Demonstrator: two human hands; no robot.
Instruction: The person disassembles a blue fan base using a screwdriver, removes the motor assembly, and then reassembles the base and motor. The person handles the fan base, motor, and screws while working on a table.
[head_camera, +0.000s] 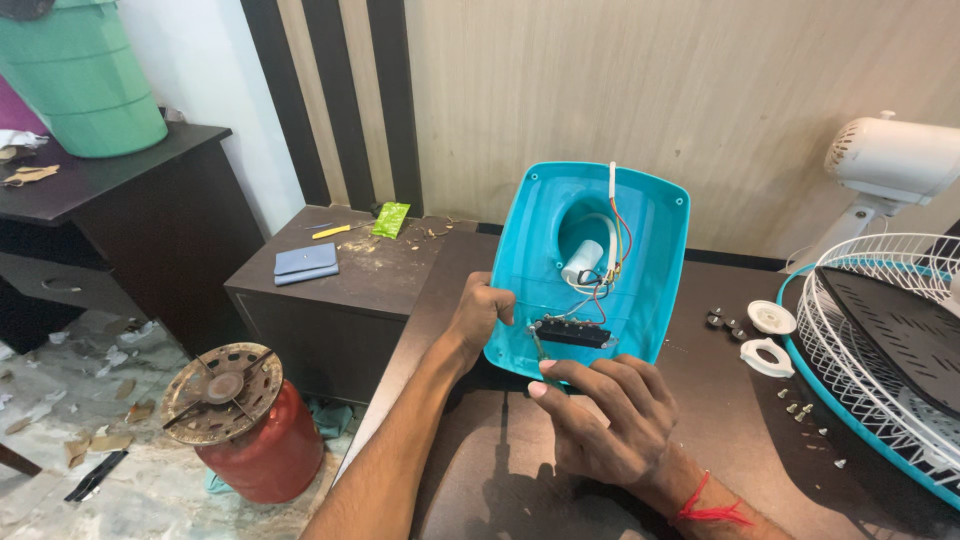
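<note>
A turquoise plastic fan base cover (640, 290) stands tilted on the dark table, its hollow inside facing me. Inside it are a white capacitor (582, 263), coloured wires (615, 255) and a black switch block (572, 332). My left hand (478, 312) grips the cover's left edge. My right hand (600, 415), with a red thread on the wrist, is at the cover's lower edge, fingers curled around a thin tool whose tip reaches toward the switch block.
A white fan grille (880, 330) with a turquoise rim lies at right, beside a white fan motor head (890, 160). White plastic nuts (770, 335) and small screws (800, 405) lie on the table. A low cabinet (340, 270) and a red gas cylinder (245, 425) stand at left.
</note>
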